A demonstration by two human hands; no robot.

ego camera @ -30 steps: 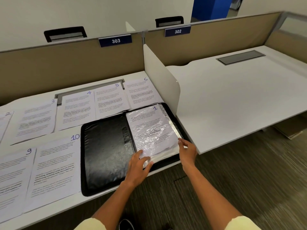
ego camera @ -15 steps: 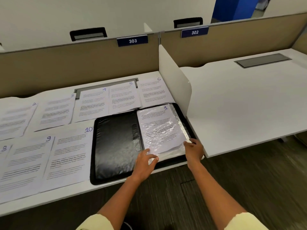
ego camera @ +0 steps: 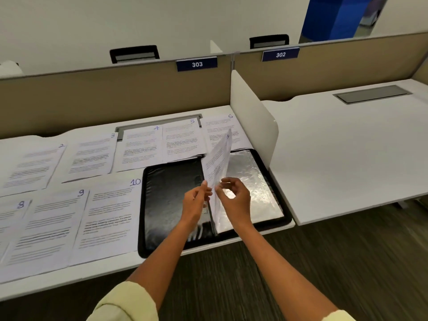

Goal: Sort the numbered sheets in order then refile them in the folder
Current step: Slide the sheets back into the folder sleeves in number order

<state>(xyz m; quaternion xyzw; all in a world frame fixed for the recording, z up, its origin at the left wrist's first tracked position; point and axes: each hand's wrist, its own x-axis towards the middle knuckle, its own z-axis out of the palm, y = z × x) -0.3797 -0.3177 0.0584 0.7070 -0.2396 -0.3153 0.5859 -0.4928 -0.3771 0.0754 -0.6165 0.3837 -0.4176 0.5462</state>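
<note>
The plastic sleeve holding sheet 1 point(ego camera: 217, 156), flat half a second ago, now stands lifted over the open folder point(ego camera: 171, 205) on the worktop point(ego camera: 347, 158). My left hand point(ego camera: 196, 200) and right hand point(ego camera: 235, 198) pinch its lower edge, turning it leftward. Sheet 2 point(ego camera: 32, 165) comes next, I reckon.

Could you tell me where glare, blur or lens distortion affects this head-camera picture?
Head view: strong glare on the empty plastic sleeve in the folder; the lifted sleeve with sheet 1, pinched by the left hand and right hand, is blurred; the printed text on sheet 10 is unreadably soft; the wide angle bows the desk edge.
</note>
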